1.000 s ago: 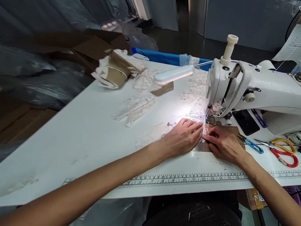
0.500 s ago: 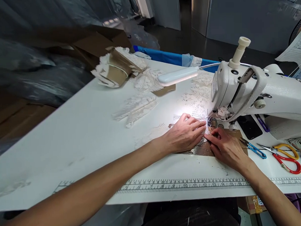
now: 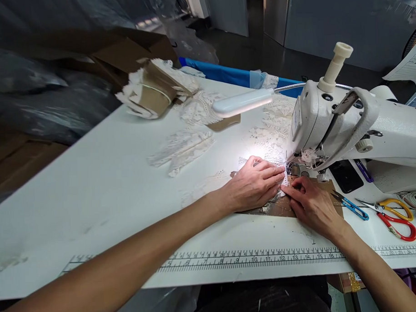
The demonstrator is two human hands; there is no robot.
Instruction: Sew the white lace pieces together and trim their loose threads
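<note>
A white sewing machine (image 3: 317, 113) stands at the right with its needle over a strip of white lace (image 3: 283, 189). My left hand (image 3: 253, 185) lies flat on the lace, fingers stretched toward the presser foot and covering much of the fabric. At the near edge of the lace, just right of the left fingers, my right hand (image 3: 310, 202) pinches it between thumb and curled fingers. More lace (image 3: 270, 142) spreads behind the left hand, lit by the lamp (image 3: 243, 103). Beneath both hands is a brownish plate (image 3: 281, 207).
Blue thread snips (image 3: 351, 205), red-and-yellow-handled scissors (image 3: 396, 215) and a black phone (image 3: 346, 176) lie right of my right hand. Lace pieces (image 3: 183, 150) and a tied bundle (image 3: 151, 92) rest at the left back. A printed ruler (image 3: 232, 260) runs along the front edge.
The view has shifted slightly. Both hands stay at nearly the same place by the needle, and the lace shows no clear movement.
</note>
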